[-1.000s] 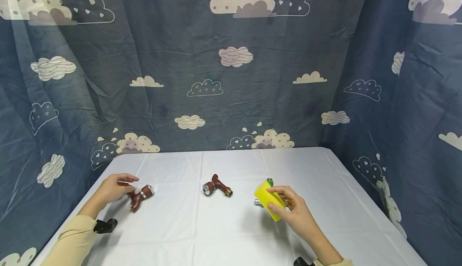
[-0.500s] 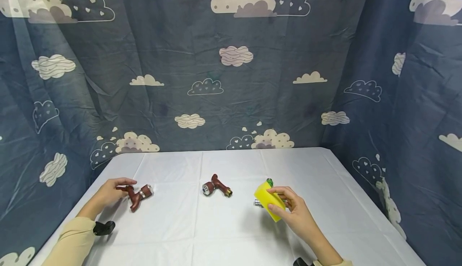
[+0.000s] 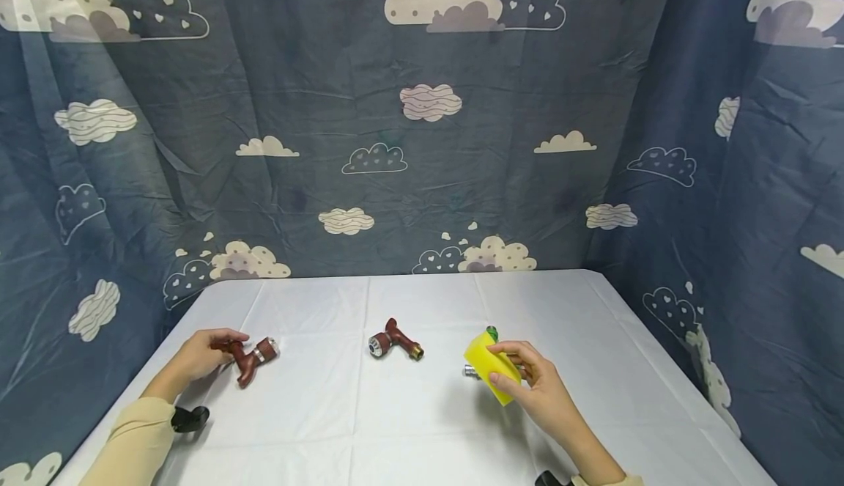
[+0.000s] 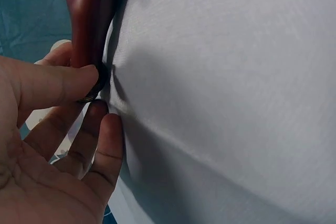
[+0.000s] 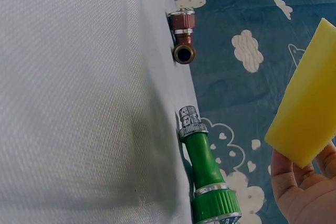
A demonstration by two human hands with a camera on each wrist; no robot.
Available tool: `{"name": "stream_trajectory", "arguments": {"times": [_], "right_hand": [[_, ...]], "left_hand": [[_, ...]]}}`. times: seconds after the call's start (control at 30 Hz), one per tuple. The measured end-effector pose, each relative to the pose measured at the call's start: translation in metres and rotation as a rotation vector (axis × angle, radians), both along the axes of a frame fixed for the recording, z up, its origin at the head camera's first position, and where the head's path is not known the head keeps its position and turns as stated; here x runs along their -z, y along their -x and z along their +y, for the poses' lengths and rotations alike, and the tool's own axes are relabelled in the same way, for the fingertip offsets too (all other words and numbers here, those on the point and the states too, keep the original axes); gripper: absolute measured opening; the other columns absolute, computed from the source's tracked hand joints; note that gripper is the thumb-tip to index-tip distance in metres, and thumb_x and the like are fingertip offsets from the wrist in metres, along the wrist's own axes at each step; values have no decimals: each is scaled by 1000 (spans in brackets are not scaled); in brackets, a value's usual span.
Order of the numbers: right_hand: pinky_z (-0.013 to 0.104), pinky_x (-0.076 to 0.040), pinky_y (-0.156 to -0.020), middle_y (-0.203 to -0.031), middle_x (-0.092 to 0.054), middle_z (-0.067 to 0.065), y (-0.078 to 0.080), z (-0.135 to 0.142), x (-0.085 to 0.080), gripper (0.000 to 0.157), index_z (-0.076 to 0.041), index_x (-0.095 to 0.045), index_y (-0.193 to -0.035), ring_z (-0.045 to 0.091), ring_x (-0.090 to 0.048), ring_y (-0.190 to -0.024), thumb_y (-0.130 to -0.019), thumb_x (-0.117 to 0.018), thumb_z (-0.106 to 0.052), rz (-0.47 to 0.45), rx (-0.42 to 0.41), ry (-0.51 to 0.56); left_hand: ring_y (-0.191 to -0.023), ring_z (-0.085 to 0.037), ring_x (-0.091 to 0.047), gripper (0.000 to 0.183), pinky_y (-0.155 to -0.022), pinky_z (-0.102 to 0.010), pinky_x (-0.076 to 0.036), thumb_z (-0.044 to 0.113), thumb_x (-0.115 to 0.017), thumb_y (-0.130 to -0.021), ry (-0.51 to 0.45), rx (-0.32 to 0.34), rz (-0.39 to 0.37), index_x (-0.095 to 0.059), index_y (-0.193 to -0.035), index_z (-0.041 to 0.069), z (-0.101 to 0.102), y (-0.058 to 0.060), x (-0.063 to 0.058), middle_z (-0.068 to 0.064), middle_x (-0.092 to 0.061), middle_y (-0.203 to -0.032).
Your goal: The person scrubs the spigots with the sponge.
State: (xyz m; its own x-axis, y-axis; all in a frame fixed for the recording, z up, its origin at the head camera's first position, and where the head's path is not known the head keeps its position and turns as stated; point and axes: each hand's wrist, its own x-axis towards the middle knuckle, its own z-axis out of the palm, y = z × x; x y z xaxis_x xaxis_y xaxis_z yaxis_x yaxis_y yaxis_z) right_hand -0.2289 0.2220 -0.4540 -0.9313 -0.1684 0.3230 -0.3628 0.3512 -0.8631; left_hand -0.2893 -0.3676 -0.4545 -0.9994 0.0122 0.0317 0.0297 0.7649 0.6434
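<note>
At the left of the table, my left hand (image 3: pixel 198 354) pinches the end of a reddish-brown branched hose fitting (image 3: pixel 247 363). In the left wrist view the thumb lies over the dark ringed end of this brown fitting (image 4: pixel 86 30), with fingers behind it. My right hand (image 3: pixel 535 385) holds a yellow sponge (image 3: pixel 489 365) between thumb and fingers, above the table. Behind the sponge, partly hidden in the head view, a green hose nozzle (image 5: pixel 205 161) with a silvery connector lies on the cloth, apart from the sponge.
A second brown branched fitting (image 3: pixel 395 338), with a silvery cap and a brass-coloured end, lies mid-table. White cloth covers the table (image 3: pixel 316 413). Dark blue cloud-patterned cloth (image 3: pixel 297 90) hangs at the back and both sides.
My left fingers have come down slightly onto the end of the brown fitting and now pinch it. The right hand and sponge stay almost still.
</note>
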Motion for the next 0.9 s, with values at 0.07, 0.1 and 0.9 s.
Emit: {"name": "stream_trajectory", "arguments": {"times": [0.07,0.1,0.9], "right_hand": [[23,-59,-82,-131,-67,10,0,0,0,36,-16,-70,-130,10,-63,-103,-96,-81,-17,2,2,-2],[23,-59,-82,-131,-67,10,0,0,0,36,-16,-70,-130,10,-63,-103,-96,-81,-17,4,2,-2],[24,-57,-82,-131,-68,9,1,-2,-2,36,-16,-71,-130,12,-63,-103,-95,-82,-18,-22,21,2]], "left_hand": [[-107,-30,-69,41,-79,-29,-51,-9,-68,-88,-8,11,-1,-70,-129,-7,-1,-1,0,-27,-75,-121],[-105,-27,-68,41,-78,-28,-51,-9,-68,-89,-18,12,-5,-70,-129,-8,-2,-1,-1,-26,-76,-120],[-103,-8,-62,43,-79,-16,-53,20,-82,-96,-139,28,-91,-73,-128,-6,4,-12,-7,-15,-77,-123]]}}
